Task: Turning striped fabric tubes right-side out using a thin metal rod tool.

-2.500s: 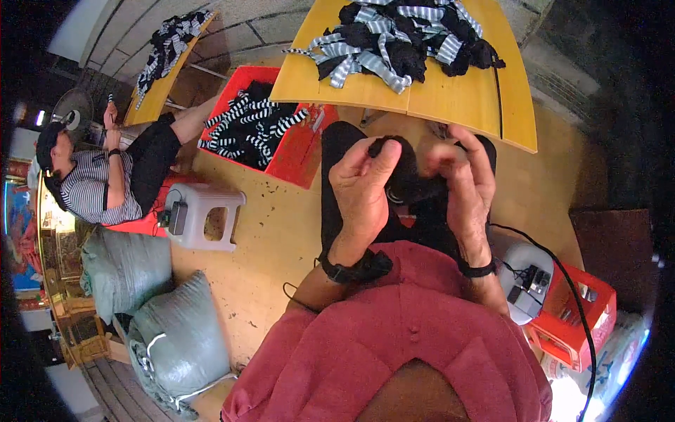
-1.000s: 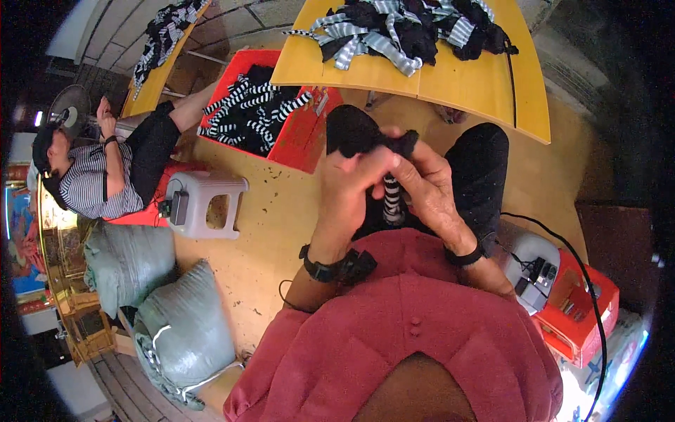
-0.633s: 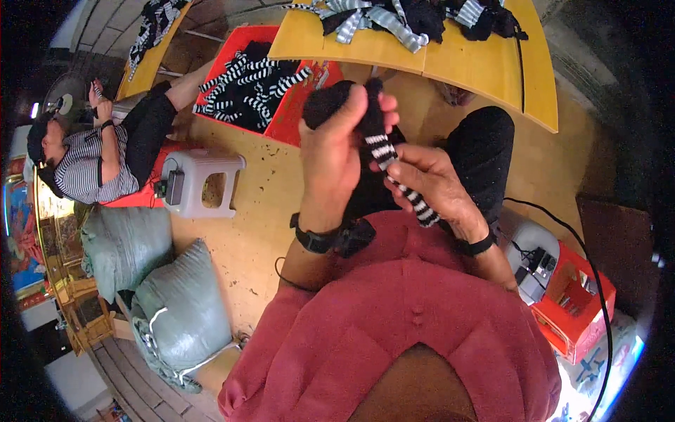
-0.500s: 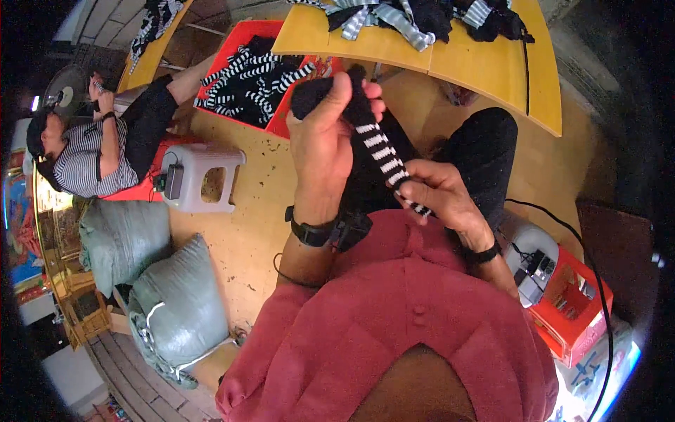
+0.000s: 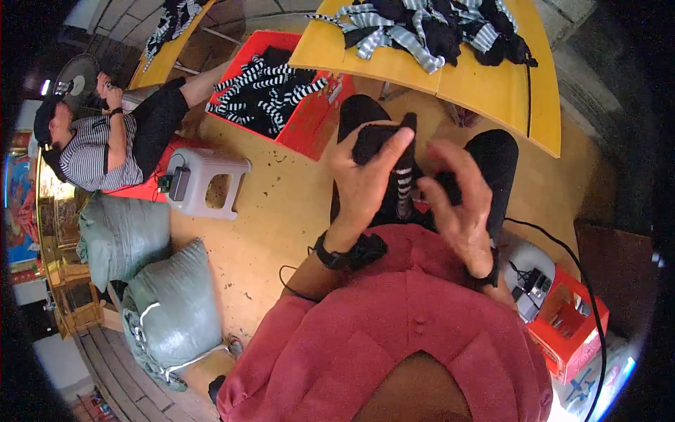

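My left hand (image 5: 362,176) holds a black-and-white striped knit piece (image 5: 403,181), its thumb pressed over the black upper part. The striped lower end hangs down above my lap. Whether this is a sock or a glove does not show clearly. To its right my right hand (image 5: 464,204) is raised with its fingers apart and slightly curled, somewhat blurred. Nothing shows in that hand, and a gap separates it from the knit piece.
A red crate (image 5: 309,126) with several striped knit pieces stands ahead left, beside a yellow table (image 5: 358,60) heaped with black and striped knitwear (image 5: 422,32). Leftward are a seated person (image 5: 102,148), a grey stool (image 5: 207,183) and stuffed sacks (image 5: 176,302). A black cable (image 5: 562,246) runs at right.
My right hand has let go of the knit piece's striped lower end and opened. My left hand has moved right and nearer to me, and the piece now hangs more upright.
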Tool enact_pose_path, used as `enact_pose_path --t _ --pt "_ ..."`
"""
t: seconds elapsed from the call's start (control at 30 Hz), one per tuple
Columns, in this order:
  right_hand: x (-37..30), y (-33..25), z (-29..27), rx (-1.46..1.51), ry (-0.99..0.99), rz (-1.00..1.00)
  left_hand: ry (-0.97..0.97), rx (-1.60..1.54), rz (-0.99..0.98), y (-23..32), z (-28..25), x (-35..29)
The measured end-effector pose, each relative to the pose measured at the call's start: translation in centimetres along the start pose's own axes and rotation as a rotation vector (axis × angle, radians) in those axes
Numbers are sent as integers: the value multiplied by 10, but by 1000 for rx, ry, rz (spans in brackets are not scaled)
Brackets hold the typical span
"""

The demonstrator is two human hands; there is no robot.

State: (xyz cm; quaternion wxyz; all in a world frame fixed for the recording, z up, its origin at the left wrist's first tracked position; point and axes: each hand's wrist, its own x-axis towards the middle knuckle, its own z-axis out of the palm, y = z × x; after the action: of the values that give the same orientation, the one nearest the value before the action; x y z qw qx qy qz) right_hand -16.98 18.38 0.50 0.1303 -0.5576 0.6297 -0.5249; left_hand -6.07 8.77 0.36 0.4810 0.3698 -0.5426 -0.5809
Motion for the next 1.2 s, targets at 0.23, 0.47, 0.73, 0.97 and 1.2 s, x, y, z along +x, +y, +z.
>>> enact_pose_path --t 0.23,0.47,0.73,0.97,1.2 --pt "10 -5 14 51 82 -104 -228 46 191 18 2 -7" --pt "11 5 1 894 42 431 -294 -174 53 36 -23 -8" --pt "8 -9 14 805 -38 436 -346 -306 -174 26 -1 -13" --pt "5 3 13 415 74 180 -146 -405 -165 15 6 -6" --pt "21 5 7 770 231 377 -151 -430 -172 11 1 -10"
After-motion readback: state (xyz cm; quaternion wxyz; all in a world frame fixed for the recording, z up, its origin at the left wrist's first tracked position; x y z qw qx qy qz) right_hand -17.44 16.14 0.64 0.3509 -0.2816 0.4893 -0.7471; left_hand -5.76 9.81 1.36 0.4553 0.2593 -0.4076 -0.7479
